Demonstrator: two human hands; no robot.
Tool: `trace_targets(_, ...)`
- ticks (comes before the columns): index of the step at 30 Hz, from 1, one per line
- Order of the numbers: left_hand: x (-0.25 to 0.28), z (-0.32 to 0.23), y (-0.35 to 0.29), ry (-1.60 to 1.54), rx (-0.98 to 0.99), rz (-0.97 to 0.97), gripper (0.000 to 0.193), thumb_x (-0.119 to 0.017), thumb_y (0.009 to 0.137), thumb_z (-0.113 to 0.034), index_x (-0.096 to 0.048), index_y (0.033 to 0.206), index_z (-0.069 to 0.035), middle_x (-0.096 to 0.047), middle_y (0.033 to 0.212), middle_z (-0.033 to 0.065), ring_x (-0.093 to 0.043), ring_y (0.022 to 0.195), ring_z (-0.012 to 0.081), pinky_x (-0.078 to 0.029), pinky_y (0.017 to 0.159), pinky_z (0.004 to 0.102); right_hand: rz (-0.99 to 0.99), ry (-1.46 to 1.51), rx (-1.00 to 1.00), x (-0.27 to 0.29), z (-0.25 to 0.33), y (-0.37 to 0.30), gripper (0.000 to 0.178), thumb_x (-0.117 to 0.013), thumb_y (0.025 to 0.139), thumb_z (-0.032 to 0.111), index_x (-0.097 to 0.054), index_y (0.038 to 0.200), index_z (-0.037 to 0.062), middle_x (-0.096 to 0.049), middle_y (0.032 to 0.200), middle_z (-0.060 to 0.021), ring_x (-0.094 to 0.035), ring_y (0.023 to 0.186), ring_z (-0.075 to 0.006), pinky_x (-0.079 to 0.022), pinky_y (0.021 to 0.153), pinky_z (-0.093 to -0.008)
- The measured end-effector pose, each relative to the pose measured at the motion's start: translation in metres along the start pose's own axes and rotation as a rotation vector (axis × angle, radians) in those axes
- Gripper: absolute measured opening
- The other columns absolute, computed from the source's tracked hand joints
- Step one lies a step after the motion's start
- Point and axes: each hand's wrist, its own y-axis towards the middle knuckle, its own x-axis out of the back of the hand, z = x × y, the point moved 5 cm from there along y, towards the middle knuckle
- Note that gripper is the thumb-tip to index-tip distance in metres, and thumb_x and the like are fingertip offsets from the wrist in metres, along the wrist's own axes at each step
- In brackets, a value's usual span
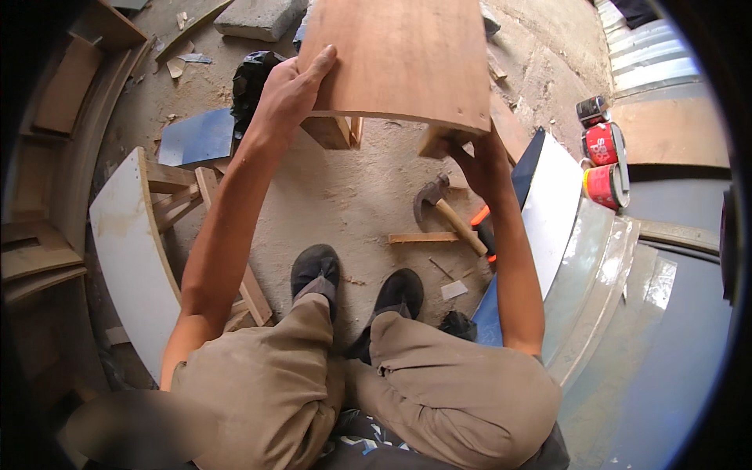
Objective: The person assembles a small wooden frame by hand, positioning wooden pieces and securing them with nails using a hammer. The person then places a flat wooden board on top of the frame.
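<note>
A small wooden stool or bench with a flat plywood top [399, 59] is held out in front of me, above the floor. My left hand [296, 86] grips its left edge, thumb lying on the top face and the fingers hidden beneath. At the near right corner my right hand [482, 160] is closed around a short wooden leg block [435, 142] under the top. Another wooden leg piece [329, 131] shows below the left side. Beneath my right forearm a claw hammer [450, 211] lies on the floor, across a thin wood strip [423, 237].
At left stands a white-topped wooden piece [129, 243] near a blue panel [197, 137]. Red tins [603, 145] sit at right beside stacked sheets [658, 329]. An orange-and-black tool [484, 231] lies beside the hammer. A concrete block [260, 19] rests at the far left.
</note>
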Motion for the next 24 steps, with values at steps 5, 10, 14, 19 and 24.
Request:
trace_targets(5,0.019,0.040,0.017,0.127,-0.138,-0.093,0.047,-0.064,0.098,-0.041,-0.066,0.112,0.003,-0.070,0.099,0.0064,-0.064,0.084,0.0092,-0.052,0.076,0.0252,0.161,0.201,0.056,-0.050,-0.053,0.027,0.064,-0.078,0.082,0.006,-0.049,0.139,0.0080,-0.067,0.122,-0.0134,-0.065,0.115,-0.0265,-0.052,0.096,-0.0392)
trace_targets(10,0.017,0.059,0.005,0.280,-0.174,-0.146,0.046,-0.063,0.099,-0.040,-0.064,0.113,0.005,-0.069,0.100,0.0066,-0.063,0.088,0.0099,-0.051,0.078,0.0262,0.169,0.123,0.053,-0.067,-0.051,0.008,0.060,-0.078,0.084,0.008,-0.050,0.138,0.0073,-0.067,0.124,-0.0146,-0.065,0.114,-0.0264,-0.052,0.096,-0.0387)
trace_targets(14,0.012,0.054,0.002,0.166,-0.093,-0.109,0.048,-0.065,0.096,-0.040,-0.063,0.113,0.005,-0.070,0.101,0.0101,-0.065,0.088,0.0131,-0.052,0.079,0.0277,0.188,0.184,-0.004,-0.059,-0.045,0.004,0.057,-0.076,0.086,0.009,-0.051,0.137,0.0054,-0.067,0.123,-0.0148,-0.065,0.114,-0.0270,-0.052,0.095,-0.0389)
trace_targets(19,0.010,0.042,-0.008,0.052,0.024,-0.036,0.047,-0.068,0.094,-0.038,-0.063,0.111,0.006,-0.070,0.097,0.0103,-0.066,0.081,0.0115,-0.053,0.071,0.0261,0.216,0.151,-0.036,-0.041,-0.039,-0.009,0.056,-0.076,0.086,0.008,-0.051,0.137,0.0053,-0.067,0.123,-0.0144,-0.065,0.113,-0.0268,-0.051,0.095,-0.0388)
trace_targets(24,-0.009,0.034,-0.024,0.053,-0.001,0.007,0.046,-0.070,0.094,-0.036,-0.064,0.110,0.006,-0.071,0.094,0.0099,-0.066,0.079,0.0112,-0.054,0.068,0.0265,0.189,0.045,-0.053,-0.010,-0.017,-0.034,0.054,-0.078,0.084,0.005,-0.054,0.132,0.0028,-0.069,0.119,-0.0123,-0.066,0.108,-0.0235,-0.052,0.093,-0.0370)
